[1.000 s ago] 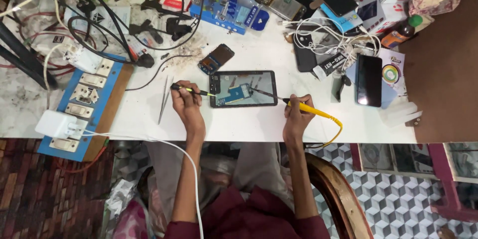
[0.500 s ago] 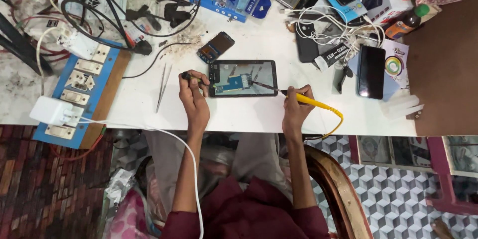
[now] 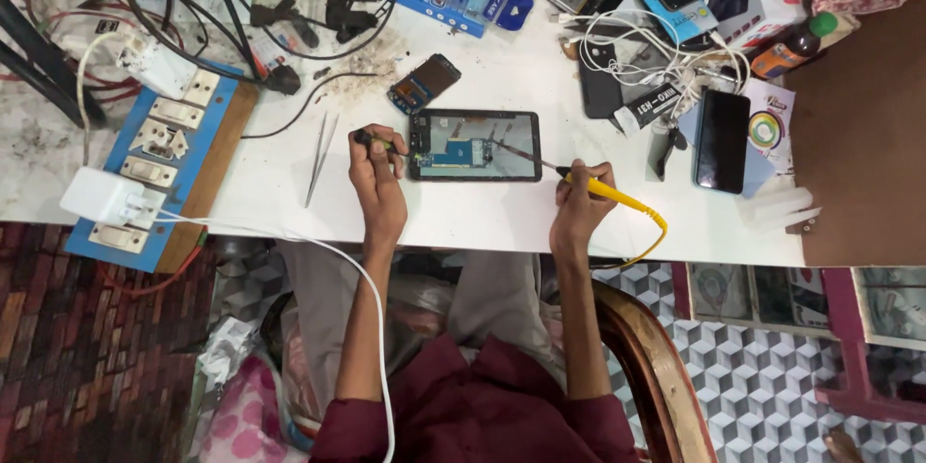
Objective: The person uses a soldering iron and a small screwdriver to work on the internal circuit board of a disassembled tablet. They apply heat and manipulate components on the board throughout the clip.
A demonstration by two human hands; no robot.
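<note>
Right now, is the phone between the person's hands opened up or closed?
Opened up: the phone lies flat, its blue circuit board exposed inside the frame.

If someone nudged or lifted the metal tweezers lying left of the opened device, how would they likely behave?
The tweezers look thin and bare metal, so probably light and apt to slide on the smooth white table. Lying flat, they seem unlikely to roll. Their two slim arms would likely flex together when pinched. The left hand is nearest.

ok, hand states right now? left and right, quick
Left hand: closed on a small dark tool at the opened phone's left edge.
Right hand: closed on a yellow-handled soldering iron, tip over the phone.
</note>
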